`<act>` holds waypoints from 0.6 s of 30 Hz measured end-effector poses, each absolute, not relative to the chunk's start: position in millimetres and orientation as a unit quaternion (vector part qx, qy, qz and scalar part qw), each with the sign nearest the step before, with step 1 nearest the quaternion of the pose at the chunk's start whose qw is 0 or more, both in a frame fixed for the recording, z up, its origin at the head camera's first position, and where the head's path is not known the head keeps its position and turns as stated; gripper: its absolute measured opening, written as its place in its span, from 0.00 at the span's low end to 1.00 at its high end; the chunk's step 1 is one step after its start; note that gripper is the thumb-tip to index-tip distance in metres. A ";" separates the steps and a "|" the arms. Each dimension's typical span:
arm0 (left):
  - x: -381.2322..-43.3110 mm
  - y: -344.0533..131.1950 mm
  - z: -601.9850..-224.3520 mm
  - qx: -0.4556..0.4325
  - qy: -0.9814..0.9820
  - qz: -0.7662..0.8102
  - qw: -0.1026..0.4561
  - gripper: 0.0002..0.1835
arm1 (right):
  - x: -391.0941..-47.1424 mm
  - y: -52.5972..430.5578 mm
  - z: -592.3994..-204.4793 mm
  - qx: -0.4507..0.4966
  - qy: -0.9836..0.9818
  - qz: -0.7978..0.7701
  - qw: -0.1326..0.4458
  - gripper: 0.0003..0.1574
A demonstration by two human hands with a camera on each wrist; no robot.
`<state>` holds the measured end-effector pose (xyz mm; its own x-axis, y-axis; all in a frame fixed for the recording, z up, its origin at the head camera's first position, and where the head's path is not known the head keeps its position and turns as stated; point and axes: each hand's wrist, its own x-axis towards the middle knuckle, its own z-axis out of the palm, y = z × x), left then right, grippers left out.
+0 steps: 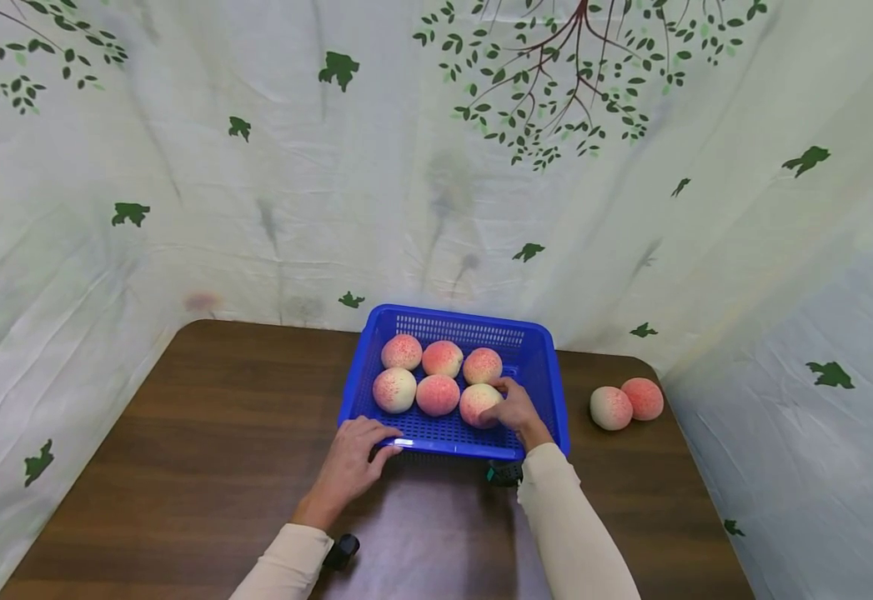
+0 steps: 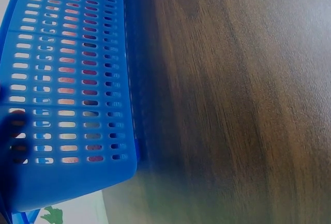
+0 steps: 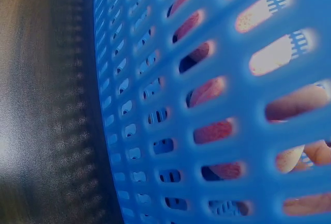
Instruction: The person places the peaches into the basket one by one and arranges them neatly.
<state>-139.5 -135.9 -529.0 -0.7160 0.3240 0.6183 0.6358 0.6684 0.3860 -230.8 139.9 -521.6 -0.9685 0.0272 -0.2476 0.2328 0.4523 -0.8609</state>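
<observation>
A blue plastic basket (image 1: 447, 447) with slotted walls stands on the table, holding two rows of 3 peaches each, pink and cream. At its front left corner my left hand (image 1: 355, 457) grips the rim between fingers and thumb. My right hand (image 1: 514, 410) reaches over the front wall and holds the front right peach (image 1: 476, 406), fingers along its right side. Beside that peach lies the front middle peach (image 1: 438, 395). In the right wrist view, the basket wall (image 3: 248, 94) fills much of the picture, and peaches and fingers show through its slots.
Two more peaches (image 1: 611, 408) lie side by side on the brown wooden table (image 1: 203, 467), right of the basket. Behind the table hangs a pale cloth (image 1: 293, 208) printed with leaves and branches. Dark wrist cameras (image 1: 342, 552) sit under both forearms.
</observation>
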 end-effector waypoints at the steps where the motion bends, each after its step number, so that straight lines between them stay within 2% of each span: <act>1: -139.5 -135.9 -528.6 -0.274 -0.876 -0.300 0.258 0.11 | -230.6 139.7 -520.9 0.081 0.846 -0.518 0.102 0.47; 18: -139.0 -136.2 -528.7 -0.272 -0.879 -0.294 0.258 0.11 | -229.7 142.0 -521.1 0.091 0.845 -0.519 0.094 0.45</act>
